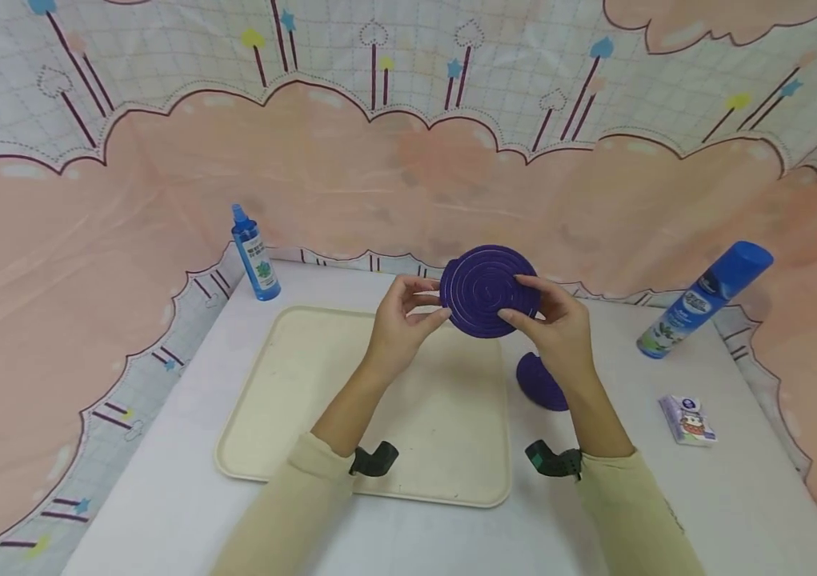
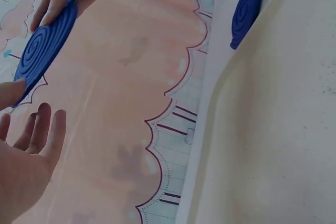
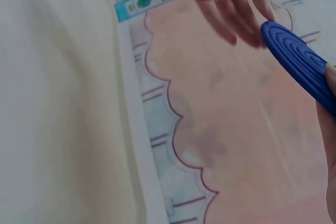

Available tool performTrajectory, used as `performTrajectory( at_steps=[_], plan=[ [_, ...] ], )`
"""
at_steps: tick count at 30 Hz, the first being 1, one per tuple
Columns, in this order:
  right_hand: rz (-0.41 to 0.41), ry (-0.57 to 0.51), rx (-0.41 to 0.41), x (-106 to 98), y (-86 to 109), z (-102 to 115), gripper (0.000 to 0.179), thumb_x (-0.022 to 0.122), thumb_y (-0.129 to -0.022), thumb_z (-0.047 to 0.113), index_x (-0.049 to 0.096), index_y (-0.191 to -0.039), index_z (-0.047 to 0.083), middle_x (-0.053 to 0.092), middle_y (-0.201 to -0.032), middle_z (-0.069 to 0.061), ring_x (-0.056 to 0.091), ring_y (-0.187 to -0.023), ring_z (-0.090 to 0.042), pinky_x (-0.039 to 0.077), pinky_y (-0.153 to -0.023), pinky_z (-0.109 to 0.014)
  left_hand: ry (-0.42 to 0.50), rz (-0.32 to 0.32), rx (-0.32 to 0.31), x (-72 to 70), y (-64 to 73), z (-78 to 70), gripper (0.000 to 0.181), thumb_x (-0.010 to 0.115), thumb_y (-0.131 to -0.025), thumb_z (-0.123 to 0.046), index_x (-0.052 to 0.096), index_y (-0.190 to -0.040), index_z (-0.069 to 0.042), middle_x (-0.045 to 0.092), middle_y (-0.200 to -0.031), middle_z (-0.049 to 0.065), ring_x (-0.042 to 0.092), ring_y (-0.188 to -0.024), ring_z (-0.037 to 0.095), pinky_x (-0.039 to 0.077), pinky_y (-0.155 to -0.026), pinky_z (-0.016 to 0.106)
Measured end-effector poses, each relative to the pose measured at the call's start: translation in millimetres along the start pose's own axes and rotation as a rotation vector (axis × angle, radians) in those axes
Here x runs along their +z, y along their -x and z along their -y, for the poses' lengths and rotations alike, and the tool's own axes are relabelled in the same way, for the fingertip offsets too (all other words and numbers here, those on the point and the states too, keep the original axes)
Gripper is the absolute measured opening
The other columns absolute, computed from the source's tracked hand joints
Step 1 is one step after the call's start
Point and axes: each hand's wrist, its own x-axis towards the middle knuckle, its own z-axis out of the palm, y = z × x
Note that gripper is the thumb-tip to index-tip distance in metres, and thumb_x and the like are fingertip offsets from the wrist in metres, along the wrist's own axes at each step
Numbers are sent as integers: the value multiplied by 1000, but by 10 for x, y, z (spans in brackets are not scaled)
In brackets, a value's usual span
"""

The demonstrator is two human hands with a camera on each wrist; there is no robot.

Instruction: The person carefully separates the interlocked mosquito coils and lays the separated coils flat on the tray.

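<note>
My right hand [image 1: 558,324] pinches a dark purple, spiral-grooved mosquito coil [image 1: 489,292] upright above the tray's far right corner. Its thumb and index fingertip show on the coil's near face; the other fingers are hidden. On the opposite side, my left hand [image 1: 402,320] has its thumb at the coil's edge. In the left wrist view, the left fingers [image 2: 42,135] extend loosely, apart from the coil [image 2: 44,51]. A second purple coil [image 1: 539,384] lies on the table to the right of the tray, partly covered by the right wrist.
A cream tray [image 1: 307,384] lies on the white table [image 1: 163,480]. The blue spray bottle [image 1: 257,256] stands at the back left, the blue aerosol can [image 1: 703,300] at the right. In front of the can is a small tissue packet [image 1: 689,420]. A patterned cloth hangs behind.
</note>
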Motion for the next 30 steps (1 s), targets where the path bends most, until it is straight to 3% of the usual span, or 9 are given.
performTrajectory(
  at_steps=[7,14,24,30],
  plan=[
    [-7,-40,65,298,1,-75,51,78,-83,-9,61,-131,-5,67,-115,13,70,-102,-1,60,-85,-17,109,-11,-114,-6,100,91,35,73,-88,5,45,-106,-6,63,-103,8,69,-98,15,64,-81,26],
    [67,-88,154,399,95,-177,52,77,-82,-10,59,-130,-7,61,-119,7,69,-100,-1,61,-79,-15,82,-8,-100,-131,117,140,33,70,-88,10,46,-108,0,66,-112,27,71,-92,13,65,-74,29],
    [185,-69,217,322,127,-170,55,77,-84,-7,57,-135,-3,55,-141,-15,69,-107,-2,62,-84,-20,-67,149,-106,-297,73,102,33,65,-93,8,47,-120,2,66,-117,27,65,-98,16,64,-72,27],
    [259,-46,220,289,130,-171,53,78,-87,0,59,-136,1,53,-147,-17,68,-112,-8,62,-86,-23,-139,257,-101,-343,54,63,35,60,-94,8,50,-126,0,65,-122,25,63,-110,28,63,-75,25]
  ],
)
